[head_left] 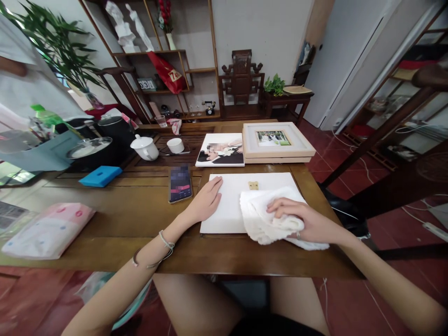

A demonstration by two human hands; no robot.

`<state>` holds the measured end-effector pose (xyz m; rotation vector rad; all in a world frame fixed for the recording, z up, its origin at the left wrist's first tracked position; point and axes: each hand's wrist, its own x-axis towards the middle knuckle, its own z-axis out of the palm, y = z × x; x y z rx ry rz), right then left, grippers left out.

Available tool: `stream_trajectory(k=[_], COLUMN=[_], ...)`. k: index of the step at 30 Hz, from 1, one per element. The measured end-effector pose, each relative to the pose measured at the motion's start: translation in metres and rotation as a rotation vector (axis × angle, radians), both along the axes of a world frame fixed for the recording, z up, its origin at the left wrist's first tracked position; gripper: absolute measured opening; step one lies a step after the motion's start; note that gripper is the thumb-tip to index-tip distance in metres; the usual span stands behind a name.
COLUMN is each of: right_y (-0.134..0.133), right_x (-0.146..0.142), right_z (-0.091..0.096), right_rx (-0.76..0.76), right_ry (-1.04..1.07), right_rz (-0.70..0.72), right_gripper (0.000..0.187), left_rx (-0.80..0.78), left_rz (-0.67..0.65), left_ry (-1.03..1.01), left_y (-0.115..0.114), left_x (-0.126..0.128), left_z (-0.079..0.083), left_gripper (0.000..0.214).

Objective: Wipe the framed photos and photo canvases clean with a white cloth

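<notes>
A white rectangular panel [226, 210] lies flat on the wooden table, with a small gold-coloured metal hanger [253, 185] near its far edge. My left hand [206, 199] rests on the panel's left side, fingers stretched out and holding nothing. In my right hand [297, 217] is a bunched white cloth [257, 214], gripped from above and pressed on the panel's right part. The cloth covers that corner and hangs past the panel's near right edge. A phone [180, 184] with a lit screen lies just left of my left hand.
Behind the panel are a photo print [220, 156] and stacked pale wooden frames [280, 154]. Further left stand a white lidded cup [145, 148], a small white bowl [175, 145], a blue block [101, 176] and a lidded pot [90, 151]. A wrapped pack [49, 231] lies front left.
</notes>
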<state>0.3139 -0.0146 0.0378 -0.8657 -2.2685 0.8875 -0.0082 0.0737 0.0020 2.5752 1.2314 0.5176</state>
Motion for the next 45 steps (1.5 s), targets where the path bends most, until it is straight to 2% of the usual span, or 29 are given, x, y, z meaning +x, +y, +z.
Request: stream_trajectory(k=[3,7,10,13,16,22,25,28,34,37,40,45], right_y=[0.0,0.033,0.06,0.069,0.057,-0.005,-0.016,0.004,0.078,0.09,0.073,0.007], right_x=[0.004,0.008,0.008,0.007,0.008,0.01,0.011,0.012,0.01,0.009,0.008,0.004], right_z=[-0.004,-0.007,-0.004,-0.001,0.0,0.002,0.002,0.0,-0.007,-0.009,-0.009,-0.003], right_rx=[0.073,0.23,0.211,0.208,0.213,0.172,0.169,0.167,0.145,0.137,0.143,0.136], right_ry=[-0.013,-0.183,-0.283,-0.291,-0.287,-0.243,-0.267,-0.286,-0.248,-0.24,-0.23,-0.247], right_rz=[-0.041,-0.194,-0.221,-0.281,-0.256,-0.055,-0.011,-0.043,-0.189,-0.258,-0.234,-0.13], right_gripper=[0.026,0.043,0.045,0.044,0.045,0.055,0.057,0.054,0.043,0.045,0.05,0.056], left_rx=[-0.004,-0.01,-0.007,-0.003,-0.007,0.014,0.018,0.019,-0.013,-0.019,-0.008,0.003], left_rz=[0.004,0.003,-0.003,-0.005,-0.002,-0.011,-0.014,-0.008,0.005,0.011,0.003,0.001], left_ry=[-0.003,-0.005,-0.015,-0.019,-0.007,-0.022,-0.025,-0.024,-0.006,-0.003,-0.013,-0.009], left_y=[0.0,0.0,0.0,0.0,0.0,0.001,0.001,0.001,-0.001,-0.001,-0.001,0.0], left_x=[0.0,0.0,0.0,0.0,0.001,0.0,-0.001,0.0,0.0,0.001,0.001,0.001], left_z=[0.001,0.001,0.0,0.0,0.0,-0.003,-0.004,-0.003,0.001,0.002,0.001,0.0], left_gripper=[0.052,0.052,0.052,0.052,0.053,0.051,0.051,0.051,0.052,0.052,0.051,0.051])
